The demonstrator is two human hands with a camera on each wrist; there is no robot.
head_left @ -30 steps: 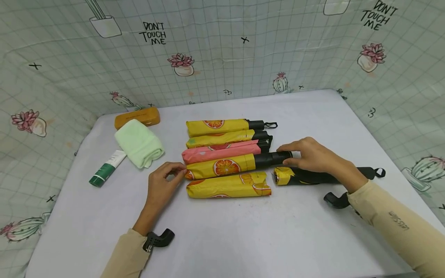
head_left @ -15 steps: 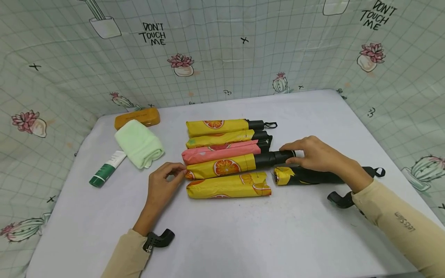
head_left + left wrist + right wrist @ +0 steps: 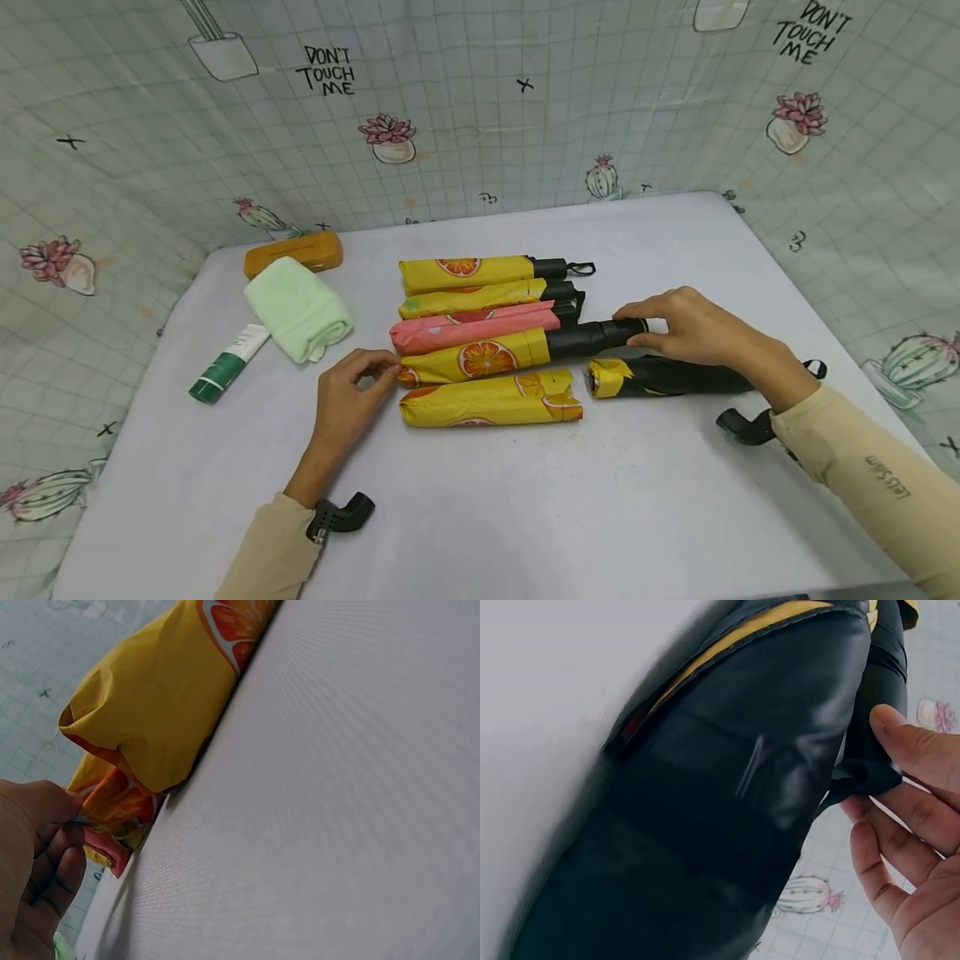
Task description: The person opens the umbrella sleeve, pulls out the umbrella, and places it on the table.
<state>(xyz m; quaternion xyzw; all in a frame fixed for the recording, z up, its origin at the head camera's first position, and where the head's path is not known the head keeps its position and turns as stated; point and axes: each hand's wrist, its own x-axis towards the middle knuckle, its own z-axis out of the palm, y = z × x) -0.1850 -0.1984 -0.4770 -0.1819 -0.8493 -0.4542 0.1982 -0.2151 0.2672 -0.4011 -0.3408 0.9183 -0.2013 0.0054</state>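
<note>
My left hand (image 3: 352, 404) pinches the left tip of a yellow umbrella sleeve (image 3: 435, 367) printed with orange slices. In the left wrist view, thumb and forefinger grip that sleeve tip (image 3: 124, 806). From the sleeve's right end sticks a black folding umbrella (image 3: 592, 339); my right hand (image 3: 701, 333) holds its far end between thumb and fingers. The right wrist view shows the thumb on the black end (image 3: 881, 709), beside a small strap. Just in front lies a flat yellow sleeve (image 3: 491, 402). Below the right hand rests a black umbrella (image 3: 675, 377) with a yellow end.
Behind the held umbrella lie a pink-sleeved umbrella (image 3: 480, 325) and two yellow-sleeved ones, the farthest (image 3: 487, 273) with a wrist loop. To the left are a pale green cloth (image 3: 296, 308), a green-and-white tube (image 3: 228, 364) and an orange case (image 3: 300, 252). A patterned curtain encloses the white table (image 3: 487, 517).
My right hand has drawn slightly to the right, and more of the umbrella's black length shows outside the sleeve. The left hand keeps its pinch on the sleeve tip, in the same place.
</note>
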